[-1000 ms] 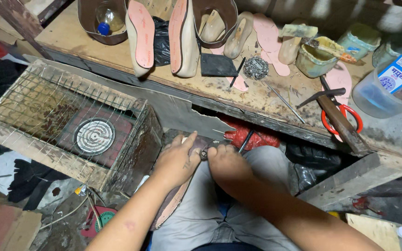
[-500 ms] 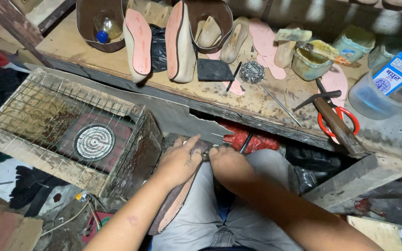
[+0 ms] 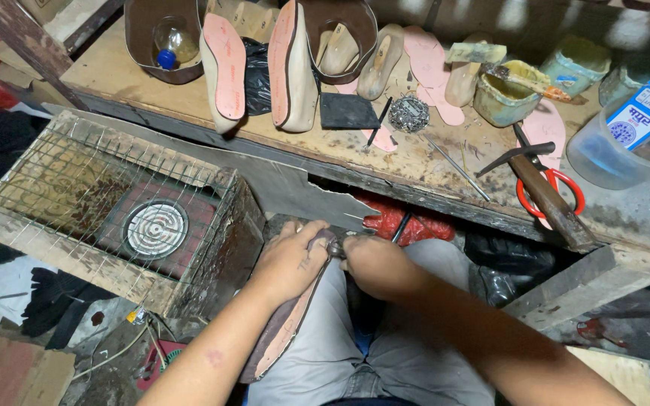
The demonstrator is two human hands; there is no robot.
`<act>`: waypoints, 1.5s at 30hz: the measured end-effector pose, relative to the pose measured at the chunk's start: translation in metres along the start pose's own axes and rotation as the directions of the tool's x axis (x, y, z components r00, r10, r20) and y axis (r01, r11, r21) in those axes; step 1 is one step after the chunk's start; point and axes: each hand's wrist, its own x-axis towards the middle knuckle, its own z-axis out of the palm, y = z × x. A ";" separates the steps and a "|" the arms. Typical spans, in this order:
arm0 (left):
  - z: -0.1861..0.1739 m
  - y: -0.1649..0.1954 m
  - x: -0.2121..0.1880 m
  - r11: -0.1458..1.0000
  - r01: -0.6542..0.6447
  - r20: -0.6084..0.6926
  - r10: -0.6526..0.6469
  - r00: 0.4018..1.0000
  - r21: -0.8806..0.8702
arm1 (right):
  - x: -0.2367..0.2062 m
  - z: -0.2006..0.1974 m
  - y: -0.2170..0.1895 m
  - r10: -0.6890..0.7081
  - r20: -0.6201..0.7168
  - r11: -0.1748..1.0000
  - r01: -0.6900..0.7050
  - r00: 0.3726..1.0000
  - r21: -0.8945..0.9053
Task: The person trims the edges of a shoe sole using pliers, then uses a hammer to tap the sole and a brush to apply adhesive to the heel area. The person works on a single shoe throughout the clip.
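Note:
My left hand (image 3: 289, 261) grips the top end of a shoe piece (image 3: 283, 334), a brown upper on a pink-soled last, which lies along my left thigh. My right hand (image 3: 374, 263) is closed on a small metal tool (image 3: 335, 248) pressed against that same end, right beside the left hand's fingers. What the tool's tip does is hidden between the two hands.
A wooden box with a wire mesh top and a coil heater (image 3: 156, 228) stands to my left. The workbench (image 3: 189, 105) ahead carries pink insoles (image 3: 226, 64), shoe lasts, a nail pile (image 3: 408, 113), a glue pot (image 3: 502, 94), a hammer (image 3: 547, 197), red-handled scissors (image 3: 566, 188) and a plastic container (image 3: 626, 139).
Both hands stay on the shoe's end with only slight shifts; the view has drifted a little.

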 end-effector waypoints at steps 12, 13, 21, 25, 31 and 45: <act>0.002 -0.003 0.005 0.997 -0.042 -0.059 0.039 0.997 -0.058 | -0.004 0.002 -0.004 0.065 0.073 0.986 -0.053 0.995 -0.158; 0.003 -0.003 0.005 0.998 -0.041 -0.072 0.037 0.997 -0.047 | 0.000 -0.006 0.001 0.086 0.159 0.995 -0.077 0.983 -0.062; 0.007 -0.012 0.005 0.995 0.009 0.016 -0.007 1.000 -0.104 | -0.001 -0.009 -0.007 0.148 0.173 0.989 -0.143 0.974 -0.040; 0.011 -0.023 0.012 0.979 -0.106 -0.046 0.099 0.994 -0.174 | 0.004 -0.015 -0.006 0.125 0.220 0.992 -0.121 0.967 -0.031; 0.021 -0.019 0.007 0.998 -0.051 -0.053 0.050 0.997 -0.030 | 0.021 -0.043 0.014 0.147 0.572 0.911 -0.336 0.807 0.241; -0.065 0.031 0.014 0.804 -0.507 -0.309 0.419 0.854 -0.310 | -0.023 -0.113 -0.057 -0.059 -0.227 0.868 -0.063 0.972 -0.493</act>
